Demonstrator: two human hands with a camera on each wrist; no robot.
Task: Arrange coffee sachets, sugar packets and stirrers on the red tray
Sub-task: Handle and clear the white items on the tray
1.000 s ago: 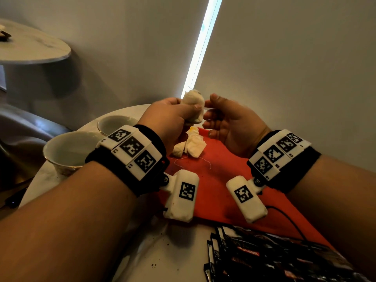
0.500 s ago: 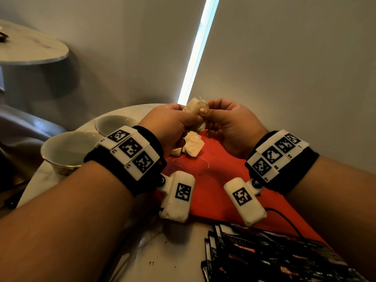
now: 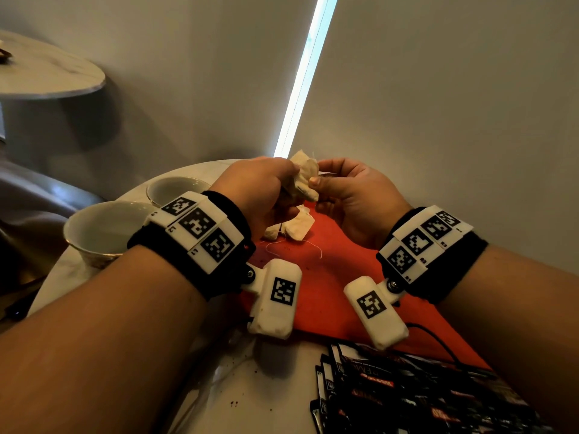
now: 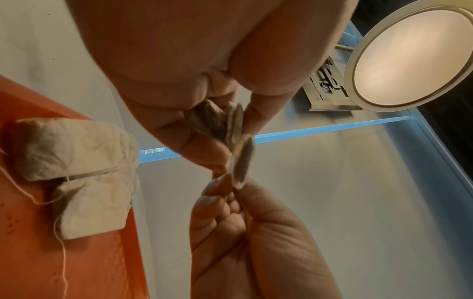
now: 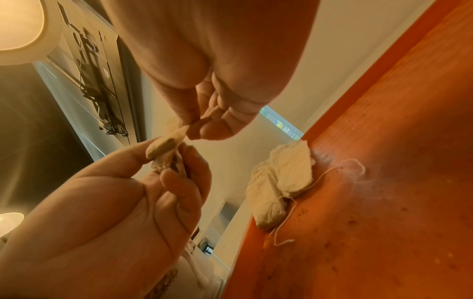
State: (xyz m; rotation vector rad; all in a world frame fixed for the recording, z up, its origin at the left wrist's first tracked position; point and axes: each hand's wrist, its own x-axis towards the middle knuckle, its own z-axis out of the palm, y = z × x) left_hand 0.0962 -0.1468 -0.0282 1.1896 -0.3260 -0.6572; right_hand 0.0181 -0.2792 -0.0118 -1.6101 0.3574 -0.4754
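Above the far end of the red tray (image 3: 329, 277), my left hand (image 3: 283, 183) grips a small bunch of beige paper sachets (image 3: 302, 180). My right hand (image 3: 316, 181) pinches one sachet of that bunch between thumb and fingertips. In the left wrist view the held sachets (image 4: 239, 145) fan out edge-on between the two hands. The right wrist view shows the pinched sachet (image 5: 166, 144) between my right fingertips and my left hand. Two more beige sachets (image 3: 297, 228) with loose threads lie on the tray below my hands, and the left wrist view shows them (image 4: 76, 161) too.
A fanned pile of dark sachets (image 3: 407, 396) lies at the tray's near end on the round marble table (image 3: 275, 402). Two white cups (image 3: 103, 227) (image 3: 175, 189) stand left of my left wrist. The wall runs close behind the table. Dark specks dot the tray (image 5: 384, 202).
My right hand, apart from the bunch a second ago, has come in and now pinches a sachet from it. Both hands have sunk slightly toward the tray.
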